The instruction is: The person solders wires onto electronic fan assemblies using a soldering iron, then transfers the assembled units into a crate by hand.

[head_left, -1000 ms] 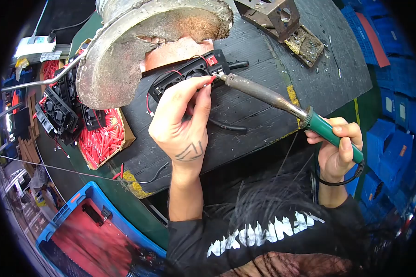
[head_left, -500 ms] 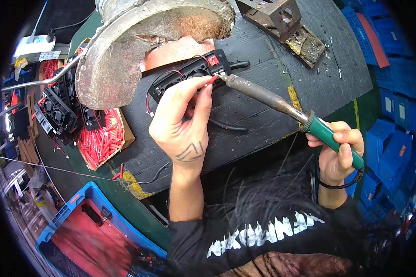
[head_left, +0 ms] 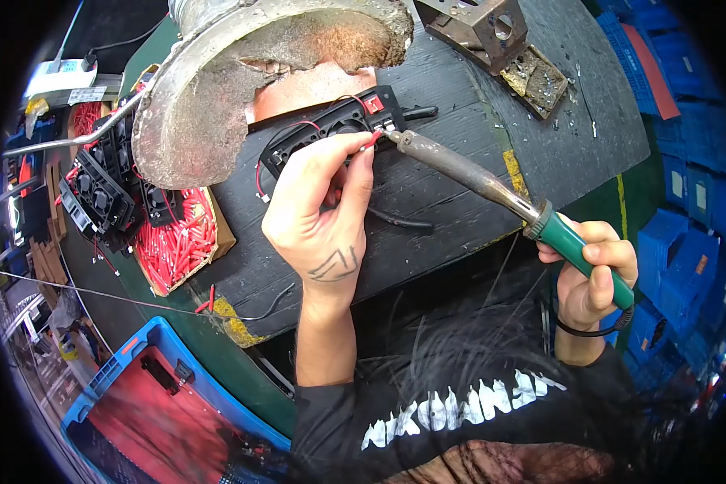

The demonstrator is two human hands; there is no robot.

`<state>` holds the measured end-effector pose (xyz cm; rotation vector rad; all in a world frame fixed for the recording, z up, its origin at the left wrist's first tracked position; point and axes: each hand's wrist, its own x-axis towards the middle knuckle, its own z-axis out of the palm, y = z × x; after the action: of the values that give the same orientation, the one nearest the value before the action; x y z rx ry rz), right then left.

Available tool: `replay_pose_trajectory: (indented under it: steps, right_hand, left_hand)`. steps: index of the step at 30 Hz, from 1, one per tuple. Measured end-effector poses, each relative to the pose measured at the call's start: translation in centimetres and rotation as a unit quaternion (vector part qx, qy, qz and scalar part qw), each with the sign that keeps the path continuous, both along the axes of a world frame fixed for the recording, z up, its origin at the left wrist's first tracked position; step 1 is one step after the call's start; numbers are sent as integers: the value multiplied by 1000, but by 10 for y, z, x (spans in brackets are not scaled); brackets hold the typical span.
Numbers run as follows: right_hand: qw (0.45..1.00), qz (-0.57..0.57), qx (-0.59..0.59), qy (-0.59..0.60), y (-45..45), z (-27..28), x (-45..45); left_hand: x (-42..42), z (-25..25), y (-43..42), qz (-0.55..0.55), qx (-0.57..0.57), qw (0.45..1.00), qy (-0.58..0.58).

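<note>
My left hand is closed in a pinch on a small red tube-like piece, held at the right part of a black fan panel. My right hand grips the green handle of a soldering iron. The iron's tip touches or nearly touches the metal terminals beside the red piece; the exact contact is too small to make out. On the panel, a red switch sits just above the tip, and thin red wires run along it. My fingers hide part of the panel's lower edge.
A crusted metal duct hood overhangs the panel's left. At the left, a carton of red tubes stands by stacked fan panels. A rusty iron stand and solder tray lie upper right. A blue crate is lower left.
Almost nothing differs. Both hands, the soldering iron and the red piece sit very slightly farther right in view; both grips are the same.
</note>
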<state>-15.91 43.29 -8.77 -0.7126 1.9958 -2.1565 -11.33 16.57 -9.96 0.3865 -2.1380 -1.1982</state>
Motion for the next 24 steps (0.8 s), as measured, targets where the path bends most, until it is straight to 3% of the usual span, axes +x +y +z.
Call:
replay_pose_trajectory:
  steps: [24]
  right_hand:
    - [1000, 17, 12, 21, -2, 6, -1]
  left_hand:
    - [0, -2, 1, 2, 8, 1000, 2]
